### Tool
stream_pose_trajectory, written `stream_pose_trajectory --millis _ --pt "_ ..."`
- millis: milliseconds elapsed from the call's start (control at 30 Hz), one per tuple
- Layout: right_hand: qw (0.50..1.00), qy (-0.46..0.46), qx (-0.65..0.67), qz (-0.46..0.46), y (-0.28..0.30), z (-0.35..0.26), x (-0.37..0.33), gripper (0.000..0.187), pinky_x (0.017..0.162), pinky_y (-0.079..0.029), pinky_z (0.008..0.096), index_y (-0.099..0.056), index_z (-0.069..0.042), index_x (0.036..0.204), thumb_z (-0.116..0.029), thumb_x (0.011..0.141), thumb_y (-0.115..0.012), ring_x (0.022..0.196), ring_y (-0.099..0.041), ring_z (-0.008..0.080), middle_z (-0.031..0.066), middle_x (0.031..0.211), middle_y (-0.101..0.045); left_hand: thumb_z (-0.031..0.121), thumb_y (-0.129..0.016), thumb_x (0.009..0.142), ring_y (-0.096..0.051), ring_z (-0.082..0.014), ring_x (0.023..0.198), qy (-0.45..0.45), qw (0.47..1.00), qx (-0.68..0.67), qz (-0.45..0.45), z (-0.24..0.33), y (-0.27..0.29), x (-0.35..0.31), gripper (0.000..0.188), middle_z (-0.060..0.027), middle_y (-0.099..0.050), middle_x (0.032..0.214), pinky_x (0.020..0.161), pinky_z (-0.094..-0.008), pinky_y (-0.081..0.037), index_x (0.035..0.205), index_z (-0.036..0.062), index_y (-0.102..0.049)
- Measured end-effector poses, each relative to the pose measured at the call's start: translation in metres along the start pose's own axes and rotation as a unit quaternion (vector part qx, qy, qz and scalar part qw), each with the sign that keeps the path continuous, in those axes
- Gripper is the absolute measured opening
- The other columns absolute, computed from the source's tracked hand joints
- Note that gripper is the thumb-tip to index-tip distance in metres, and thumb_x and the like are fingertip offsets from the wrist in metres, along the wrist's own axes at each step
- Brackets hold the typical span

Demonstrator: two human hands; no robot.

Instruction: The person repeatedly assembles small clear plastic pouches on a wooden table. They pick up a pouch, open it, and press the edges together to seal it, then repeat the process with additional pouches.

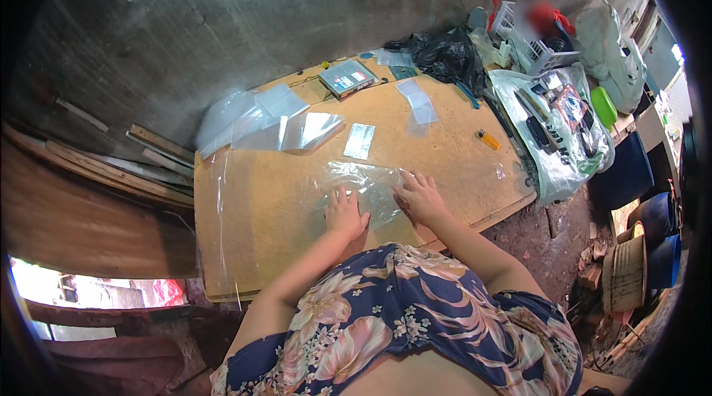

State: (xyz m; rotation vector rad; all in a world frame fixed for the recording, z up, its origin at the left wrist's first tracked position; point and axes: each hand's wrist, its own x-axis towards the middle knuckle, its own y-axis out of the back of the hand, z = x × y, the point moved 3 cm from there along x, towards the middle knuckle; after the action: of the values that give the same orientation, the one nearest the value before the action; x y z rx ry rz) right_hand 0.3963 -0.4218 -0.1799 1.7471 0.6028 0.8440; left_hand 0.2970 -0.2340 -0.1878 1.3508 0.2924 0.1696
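A clear plastic sheet (371,181), crinkled and shiny, lies on the wooden tabletop in front of me. My left hand (345,216) rests on its near left part, fingers spread. At its right edge is my right hand (421,201), the fingers apart and touching the film. Just beyond the sheet lies a small shiny clear packet (360,142). Farther left, larger clear plastic sheets (256,120) overlap in a loose pile. Small clear bags (417,103) lie at the far middle of the table.
A flat box (348,78) and a black plastic bag (449,55) sit along the back edge. An orange-yellow lighter (488,139) lies at right. Beyond it, a plastic-covered surface (552,173) holds assorted items. Blue tubs (627,170) stand at far right; wooden planks (159,145) lean at left.
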Motion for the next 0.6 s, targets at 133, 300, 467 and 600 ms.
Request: stream_pose_trajectory --millis 133,300,467,600 --pt "0.988 -0.022 0.073 -0.136 -0.033 0.021 0.020 0.022 0.085 -0.046 0.0403 -0.065 -0.017 0.101 -0.020 0.080 -0.063 0.098 -0.057 0.0300 0.0089 0.099 -0.062 0.051 -0.056 0.082 -0.014 -0.0337 0.141 -0.037 0.998 0.023 -0.041 -0.015 -0.002 -0.018 0.077 -0.0140 -0.015 0.153 0.109 -0.0592 -0.013 0.143 0.0106 -0.030" --pt "0.762 -0.442 0.462 -0.102 -0.057 0.083 0.045 0.018 0.073 -0.050 0.0423 -0.066 -0.005 0.092 -0.019 0.085 -0.058 0.079 -0.063 0.0333 0.0140 0.076 -0.064 0.058 -0.055 0.077 -0.013 -0.0310 0.141 -0.081 0.997 -0.005 -0.014 -0.042 -0.001 -0.025 0.085 -0.0112 -0.018 0.153 0.110 -0.0571 -0.007 0.143 0.0114 -0.031" --pt "0.932 -0.335 0.136 0.027 -0.020 0.104 0.064 0.023 0.080 -0.048 0.0425 -0.065 -0.007 0.100 -0.020 0.081 -0.059 0.093 -0.061 0.0322 0.0153 0.099 -0.065 0.058 -0.059 0.072 -0.014 -0.0316 0.141 -0.090 0.996 0.001 -0.021 -0.053 0.009 -0.029 0.089 -0.0118 -0.021 0.152 0.110 -0.0568 -0.008 0.142 0.0102 -0.033" --pt "0.993 0.014 0.111 0.029 -0.027 0.015 0.082 0.033 0.088 -0.046 0.0405 -0.062 -0.007 0.108 -0.022 0.078 -0.063 0.106 -0.056 0.0319 0.0150 0.114 -0.059 0.056 -0.061 0.069 -0.015 -0.0342 0.140 -0.090 0.996 -0.002 -0.029 -0.052 0.011 -0.028 0.089 -0.0137 -0.022 0.151 0.109 -0.0581 -0.010 0.140 0.0084 -0.036"
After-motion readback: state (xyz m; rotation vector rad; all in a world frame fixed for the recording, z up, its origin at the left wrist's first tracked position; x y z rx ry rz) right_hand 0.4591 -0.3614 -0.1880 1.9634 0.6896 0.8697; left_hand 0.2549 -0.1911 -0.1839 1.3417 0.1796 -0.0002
